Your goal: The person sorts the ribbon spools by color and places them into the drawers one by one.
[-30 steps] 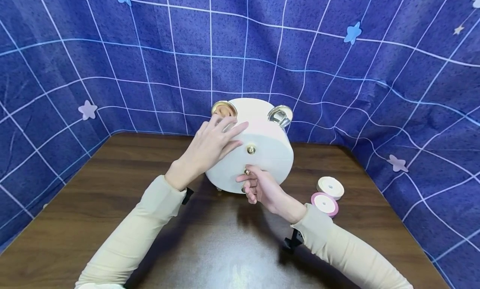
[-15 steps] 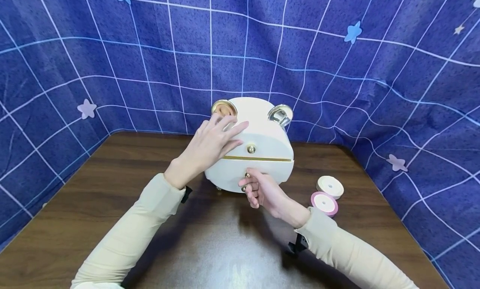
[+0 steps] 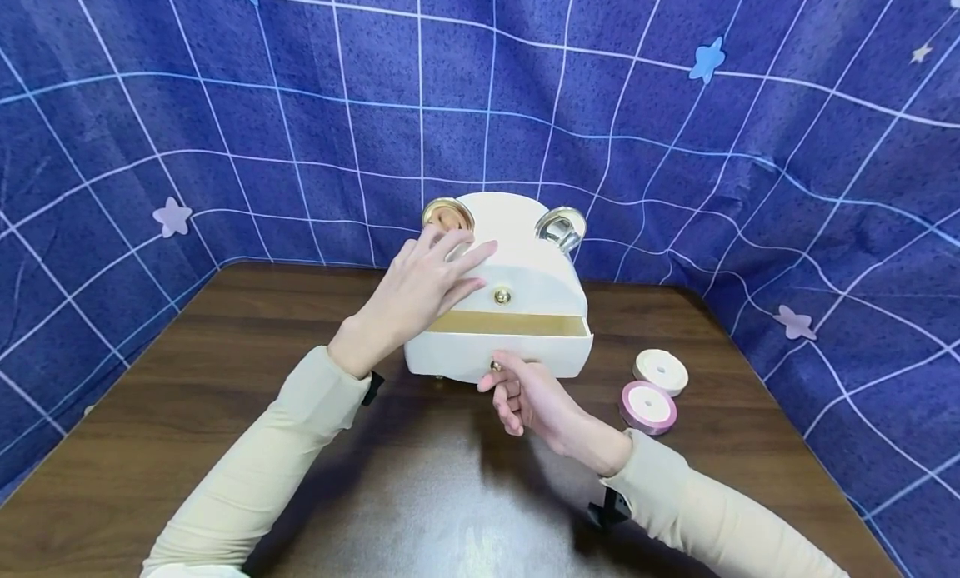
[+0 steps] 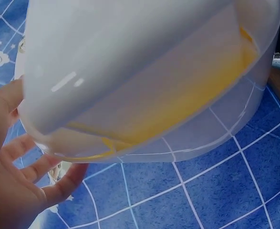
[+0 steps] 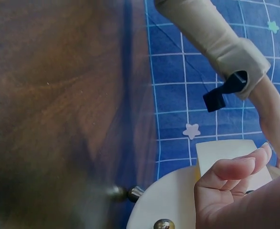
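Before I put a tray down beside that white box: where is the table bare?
The table is bare left of the box, out to the blue cloth, and along the near edge between the sleeves. It is crowded right of the box, where two ribbon rolls lie beside the right hand.

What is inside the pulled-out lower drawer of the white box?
Only the lower drawer's gold lining shows through the gap. Nothing is visible in it, but its floor is hidden by the drawer front, and the rest remains inside the white box.

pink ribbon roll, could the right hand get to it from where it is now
Probably yes. The pink ribbon roll lies on bare table just right of the right hand, nothing between them, but that hand now pinches the drawer knob and must let go first.
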A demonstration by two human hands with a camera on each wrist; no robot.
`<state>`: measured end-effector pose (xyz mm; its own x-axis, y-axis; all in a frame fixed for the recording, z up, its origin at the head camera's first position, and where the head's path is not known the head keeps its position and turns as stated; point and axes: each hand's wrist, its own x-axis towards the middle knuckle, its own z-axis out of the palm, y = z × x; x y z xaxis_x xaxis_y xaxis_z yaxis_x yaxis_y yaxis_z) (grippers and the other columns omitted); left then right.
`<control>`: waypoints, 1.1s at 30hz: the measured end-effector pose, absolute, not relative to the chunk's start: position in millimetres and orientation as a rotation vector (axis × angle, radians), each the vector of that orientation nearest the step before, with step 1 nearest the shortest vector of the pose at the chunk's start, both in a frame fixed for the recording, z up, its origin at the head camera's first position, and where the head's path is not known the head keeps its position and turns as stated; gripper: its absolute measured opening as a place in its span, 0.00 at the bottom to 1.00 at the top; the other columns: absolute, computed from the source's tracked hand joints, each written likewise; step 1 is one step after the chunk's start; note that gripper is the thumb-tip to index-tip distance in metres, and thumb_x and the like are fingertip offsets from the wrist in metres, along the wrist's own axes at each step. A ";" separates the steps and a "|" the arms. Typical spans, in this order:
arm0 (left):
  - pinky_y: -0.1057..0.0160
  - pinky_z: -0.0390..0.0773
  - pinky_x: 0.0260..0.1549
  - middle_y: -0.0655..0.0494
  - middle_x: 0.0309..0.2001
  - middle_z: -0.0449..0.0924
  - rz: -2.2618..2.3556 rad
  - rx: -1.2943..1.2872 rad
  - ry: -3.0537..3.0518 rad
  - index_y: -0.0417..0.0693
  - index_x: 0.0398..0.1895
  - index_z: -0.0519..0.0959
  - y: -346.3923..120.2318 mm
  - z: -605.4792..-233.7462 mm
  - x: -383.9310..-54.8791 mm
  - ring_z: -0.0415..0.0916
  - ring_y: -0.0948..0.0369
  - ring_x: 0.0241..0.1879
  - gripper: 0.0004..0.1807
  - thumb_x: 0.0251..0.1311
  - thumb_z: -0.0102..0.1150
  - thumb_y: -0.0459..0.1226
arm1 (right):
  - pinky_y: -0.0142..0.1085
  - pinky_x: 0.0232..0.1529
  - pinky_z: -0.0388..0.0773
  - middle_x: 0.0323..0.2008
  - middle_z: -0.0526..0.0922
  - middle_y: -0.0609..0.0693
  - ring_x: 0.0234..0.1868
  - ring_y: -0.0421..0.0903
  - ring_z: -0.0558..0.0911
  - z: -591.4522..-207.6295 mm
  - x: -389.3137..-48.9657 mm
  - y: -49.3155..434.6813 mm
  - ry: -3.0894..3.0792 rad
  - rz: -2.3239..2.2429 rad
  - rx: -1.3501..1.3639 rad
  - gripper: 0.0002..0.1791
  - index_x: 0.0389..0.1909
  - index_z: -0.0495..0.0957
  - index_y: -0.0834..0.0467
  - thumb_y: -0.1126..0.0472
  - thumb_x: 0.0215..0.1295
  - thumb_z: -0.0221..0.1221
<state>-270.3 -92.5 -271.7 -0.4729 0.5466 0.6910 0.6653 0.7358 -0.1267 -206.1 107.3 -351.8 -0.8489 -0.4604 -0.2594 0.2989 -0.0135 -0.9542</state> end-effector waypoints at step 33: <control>0.54 0.71 0.31 0.52 0.56 0.75 -0.210 -0.921 -2.194 0.61 0.64 0.73 -92.6 -272.5 -271.9 0.70 0.49 0.52 0.23 0.65 0.55 0.50 | 0.30 0.15 0.65 0.10 0.73 0.42 0.09 0.37 0.68 -354.0 -172.4 116.3 1.727 -1.885 -0.224 0.23 0.35 0.77 0.58 0.43 0.72 0.46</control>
